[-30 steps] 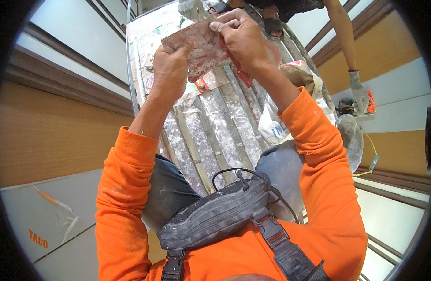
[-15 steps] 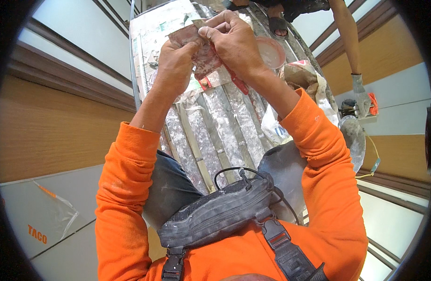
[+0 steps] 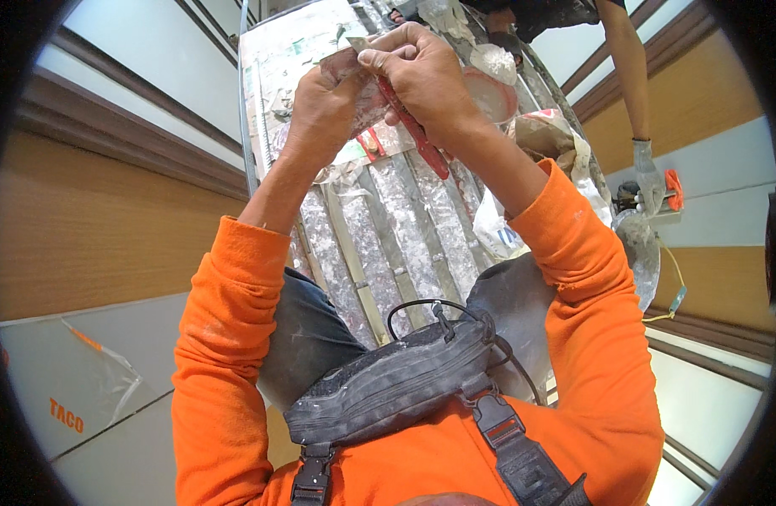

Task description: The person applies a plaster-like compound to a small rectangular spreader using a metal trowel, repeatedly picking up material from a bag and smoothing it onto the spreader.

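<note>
Over the slatted platform point(image 3: 388, 198), left of the bucket point(image 3: 516, 99), the left hand point(image 3: 320, 114) and right hand point(image 3: 426, 76) work close together. The left pinches the smeared plate point(image 3: 370, 108); the right curls round the red tool point(image 3: 415, 131), blade by the plate. A firm left pinch should steady the plate; thumbs are best clear of the edge.

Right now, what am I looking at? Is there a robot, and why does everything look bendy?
No robot: these are a person's bare left hand and right hand, in orange sleeves. The camera sits on the person's head, looking down; its wide lens bends straight edges. The left hand holds a reddish smeared plate; the right grips a red-handled tool. Below is a splattered slatted platform with a stained white sheet and a pinkish tub. The gloved hand at right is somebody else's.
</note>
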Demonstrator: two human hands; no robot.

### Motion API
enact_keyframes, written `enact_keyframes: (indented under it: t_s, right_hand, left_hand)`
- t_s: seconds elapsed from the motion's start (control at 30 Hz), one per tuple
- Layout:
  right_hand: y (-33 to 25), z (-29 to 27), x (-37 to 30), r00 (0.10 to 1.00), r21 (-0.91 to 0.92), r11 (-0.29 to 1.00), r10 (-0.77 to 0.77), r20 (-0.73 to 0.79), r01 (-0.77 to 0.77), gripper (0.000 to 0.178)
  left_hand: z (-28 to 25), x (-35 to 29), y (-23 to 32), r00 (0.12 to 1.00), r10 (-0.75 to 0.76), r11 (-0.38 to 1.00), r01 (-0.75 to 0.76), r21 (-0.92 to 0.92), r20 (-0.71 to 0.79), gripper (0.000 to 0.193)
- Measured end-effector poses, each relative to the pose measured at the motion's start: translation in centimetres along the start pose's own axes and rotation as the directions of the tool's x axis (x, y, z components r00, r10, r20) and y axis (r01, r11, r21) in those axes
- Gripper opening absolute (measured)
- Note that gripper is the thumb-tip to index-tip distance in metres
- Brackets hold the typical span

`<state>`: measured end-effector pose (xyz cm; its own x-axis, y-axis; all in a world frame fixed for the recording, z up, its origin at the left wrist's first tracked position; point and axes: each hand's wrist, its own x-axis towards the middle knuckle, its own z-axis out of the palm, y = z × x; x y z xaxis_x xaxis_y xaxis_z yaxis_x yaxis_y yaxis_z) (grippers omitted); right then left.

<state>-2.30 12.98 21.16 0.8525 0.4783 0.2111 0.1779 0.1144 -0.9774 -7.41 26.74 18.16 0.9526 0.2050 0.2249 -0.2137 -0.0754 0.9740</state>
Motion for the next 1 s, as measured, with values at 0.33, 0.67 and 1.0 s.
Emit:
enact_keyframes:
  t_s: [0.33,0.67,1.0]
  right_hand:
    - [-0.9,-2.7,0.8,0.987,-0.070,0.984,0.161,-0.030,-0.162,0.018]
    - [-1.2,0.1,-0.5,0.984,-0.112,0.982,0.160,0.082,-0.150,0.019]
    - [-1.4,0.5,-0.7,0.989,-0.120,0.986,0.126,0.079,-0.116,0.018]
  left_hand:
    - [-1.4,0.6,1.0,0.998,0.050,0.863,-0.022,0.505,-0.042,0.028]
    - [-3.2,1.0,-1.3,0.946,0.314,0.689,-0.286,0.665,0.082,0.024]
    - [-2.4,0.9,-0.6,0.977,0.209,0.765,-0.186,0.617,0.035,0.023]
